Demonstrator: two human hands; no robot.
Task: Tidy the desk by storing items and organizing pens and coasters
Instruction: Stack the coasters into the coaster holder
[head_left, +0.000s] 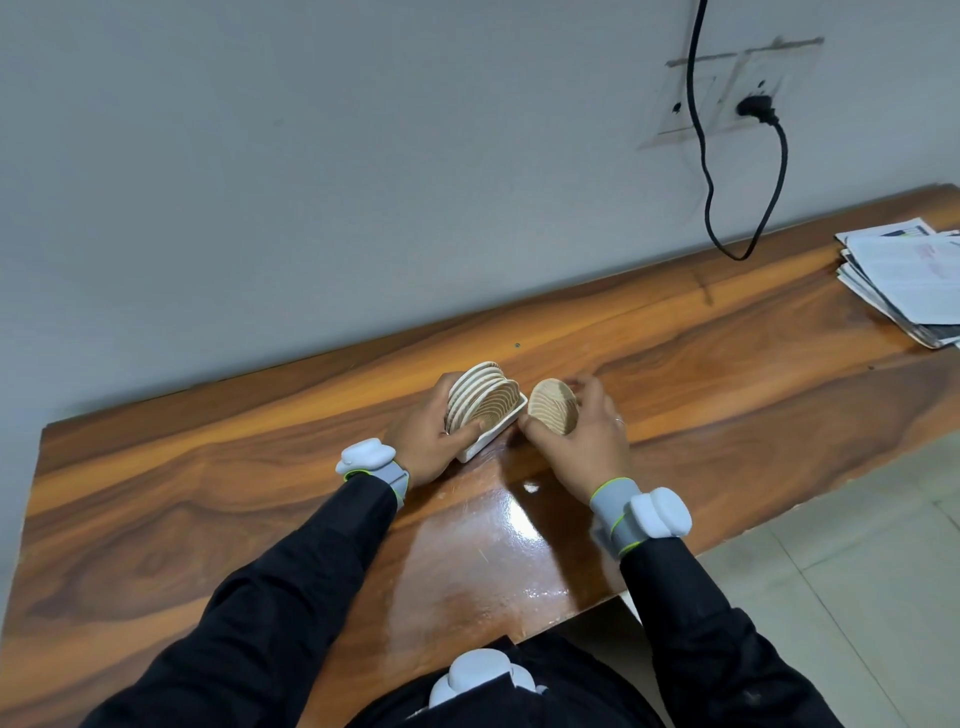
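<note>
At frame centre on the glossy wood-grain desk (208, 499), left hand (423, 441) grips a white rectangular holder (493, 434) of round ridged coasters (480, 397) standing on edge, right hand (582, 431) pinching one loose round coaster (553, 406) just beside it.

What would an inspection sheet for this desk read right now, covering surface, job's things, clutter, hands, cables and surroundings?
Surface: glossy wooden desk, glare near its front edge.
Job's things: white coaster holder on the desk, round wooden coasters standing upright in it; one loose coaster just right of it, outside the holder.
Clutter: stack of papers at the desk's far right.
Hands: left hand grips the coaster holder; right hand holds the loose coaster.
Cables: black cable plugged into a wall socket, looping down above the desk's back edge.
Surroundings: grey wall; tiled floor at right.
</note>
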